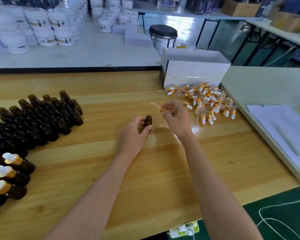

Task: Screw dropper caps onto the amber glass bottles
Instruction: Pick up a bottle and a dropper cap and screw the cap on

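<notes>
**Bench view, capping in progress.** The left hand [135, 134] curls its fingers round one amber bottle [148, 121], held upright with its mouth open, at the middle of the wooden table [111, 179]. The right hand [176, 116] pinches a dropper cap [163, 109] at its gold collar; the glass pipette points left and far, its tip close to the bottle mouth but not inside it.

**Progress.** The capped bottles [10, 168] at the near left edge are few — three or four white bulbs show, and others may lie outside the frame. Beyond them the uncapped bottles [42, 118] stand packed in a large block. The loose dropper caps [210, 103] lie heaped at the far right, against the white box [194, 73]. By this count the task is judged to be early, with most of the work left.

**Room and edges.** Both hands work over bare wood between block and heap, well apart from either, so the insertion and twist appear unobstructed. The right side is closed by a pale raised worktop [267, 84] carrying papers [284, 129]; the near table edge lies under the forearms — a finished bottle carried to the near left passes just beside the open-mouthed block.
</notes>
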